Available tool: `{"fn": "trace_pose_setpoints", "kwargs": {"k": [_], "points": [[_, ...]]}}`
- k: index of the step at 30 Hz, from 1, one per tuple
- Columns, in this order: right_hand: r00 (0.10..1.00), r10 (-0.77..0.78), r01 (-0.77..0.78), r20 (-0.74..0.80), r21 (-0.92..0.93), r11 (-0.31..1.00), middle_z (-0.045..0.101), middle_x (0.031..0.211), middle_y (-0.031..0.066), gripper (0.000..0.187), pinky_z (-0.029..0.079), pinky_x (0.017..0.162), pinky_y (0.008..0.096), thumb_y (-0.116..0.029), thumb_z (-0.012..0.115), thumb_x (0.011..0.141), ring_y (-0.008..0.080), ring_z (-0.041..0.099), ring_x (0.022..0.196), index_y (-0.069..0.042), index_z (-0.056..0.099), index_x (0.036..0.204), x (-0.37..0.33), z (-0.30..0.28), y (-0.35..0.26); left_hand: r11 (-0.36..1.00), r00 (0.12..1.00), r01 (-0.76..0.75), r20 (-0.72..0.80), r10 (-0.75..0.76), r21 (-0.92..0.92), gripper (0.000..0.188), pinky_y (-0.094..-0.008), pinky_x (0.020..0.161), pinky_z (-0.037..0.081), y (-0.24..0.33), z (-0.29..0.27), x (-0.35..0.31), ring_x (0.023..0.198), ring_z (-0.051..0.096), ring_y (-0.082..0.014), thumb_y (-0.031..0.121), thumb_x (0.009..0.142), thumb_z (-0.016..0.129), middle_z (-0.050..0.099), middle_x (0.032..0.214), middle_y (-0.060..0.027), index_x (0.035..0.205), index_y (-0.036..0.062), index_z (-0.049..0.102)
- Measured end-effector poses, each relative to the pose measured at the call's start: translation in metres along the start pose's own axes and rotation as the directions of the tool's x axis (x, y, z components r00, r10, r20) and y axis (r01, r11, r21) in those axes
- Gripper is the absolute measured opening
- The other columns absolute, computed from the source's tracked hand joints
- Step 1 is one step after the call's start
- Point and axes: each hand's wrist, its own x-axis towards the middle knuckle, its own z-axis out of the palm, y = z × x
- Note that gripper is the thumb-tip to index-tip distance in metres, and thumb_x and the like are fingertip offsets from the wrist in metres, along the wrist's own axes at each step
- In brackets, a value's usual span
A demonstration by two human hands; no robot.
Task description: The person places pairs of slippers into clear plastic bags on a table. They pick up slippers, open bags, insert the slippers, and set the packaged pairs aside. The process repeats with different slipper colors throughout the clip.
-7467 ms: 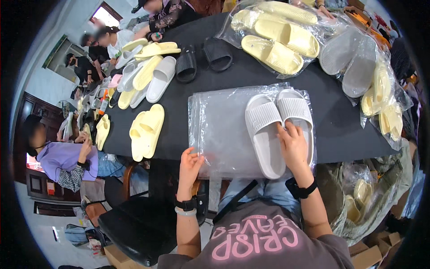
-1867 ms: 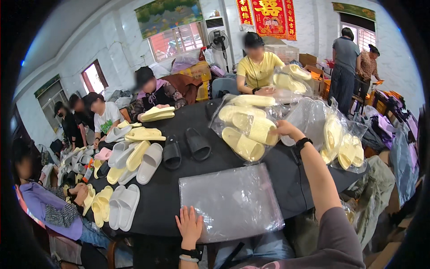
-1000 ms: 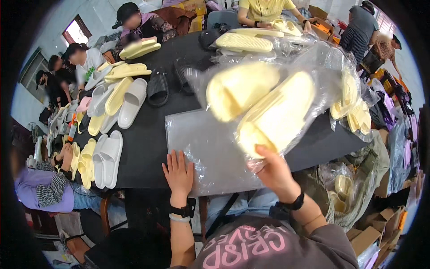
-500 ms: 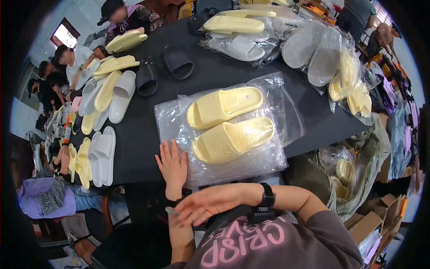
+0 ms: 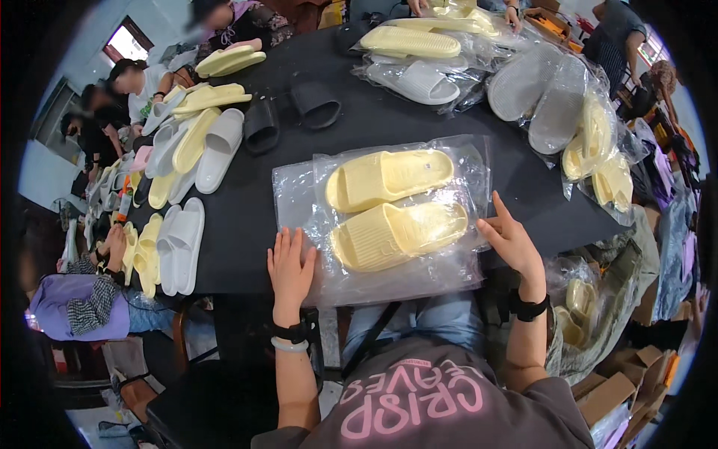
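Note:
Two pale yellow slide slippers lie side by side in a clear plastic bag (image 5: pixel 441 269) in front of me. The far slipper (image 5: pixel 351 183) and the near slipper (image 5: pixel 363 243) both point their toe straps to the left. My left hand (image 5: pixel 290 266) rests open at the bag's near left edge, fingers spread. On the opposite side, my right hand (image 5: pixel 512 238) is open, its thumb and index finger apart at the bag's right edge. More clear plastic lies beneath the bagged pair.
Grey and yellow slippers (image 5: pixel 221 150) are piled at the left, with dark slippers (image 5: pixel 315 101) farther back. Bagged slippers (image 5: pixel 538 90) cover the far right of the black table (image 5: pixel 232 254). A sack (image 5: pixel 628 269) holding bagged slippers stands at my right. Co-workers sit at the far left.
My right hand has swung from over my left wrist out to the bag's right edge. My left hand stays at the left edge. Another person's hands now show at the far bagged pile.

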Motion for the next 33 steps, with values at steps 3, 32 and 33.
{"fn": "trace_pose_setpoints", "kwargs": {"k": [3,32,33], "points": [[0.976,-0.184,0.147,-0.118,-0.269,0.952,0.070,0.104,0.0168,0.063,0.051,0.084,0.0362,-0.045,0.066,0.088,0.0288,0.067,0.097,0.001,0.055,0.130,0.009,0.008,0.004,0.998,0.999,-0.034,-0.010,0.035,0.057,0.059,-0.0503,0.117,0.017,0.000,0.000,-0.002,0.146,0.027,-0.0318,0.039,0.096,0.055,0.033,0.155,-0.0173,0.147,0.0108,0.043],[0.896,-0.291,-0.085,0.336,0.771,0.631,0.050,0.140,0.0246,0.060,0.054,0.092,0.0428,-0.027,0.042,0.105,0.0360,0.058,0.121,-0.003,0.017,0.155,0.010,0.059,-0.030,0.842,0.971,-0.066,-0.227,-0.069,-0.536,0.039,-0.0278,0.070,0.049,-0.035,-0.006,-0.007,0.081,0.060,-0.0166,-0.007,0.089,0.055,0.057,0.094,-0.0076,0.127,0.0045,0.057],[0.888,-0.294,-0.110,0.353,0.785,0.609,0.050,0.140,0.0248,0.060,0.055,0.091,0.0439,-0.027,0.041,0.105,0.0365,0.058,0.121,-0.002,0.017,0.154,0.007,0.062,-0.021,0.896,0.974,-0.066,-0.222,-0.037,-0.439,0.039,-0.0326,0.072,0.050,-0.028,-0.010,-0.008,0.086,0.061,-0.0243,-0.008,0.088,0.054,0.057,0.098,-0.0105,0.124,0.0041,0.059]]}}
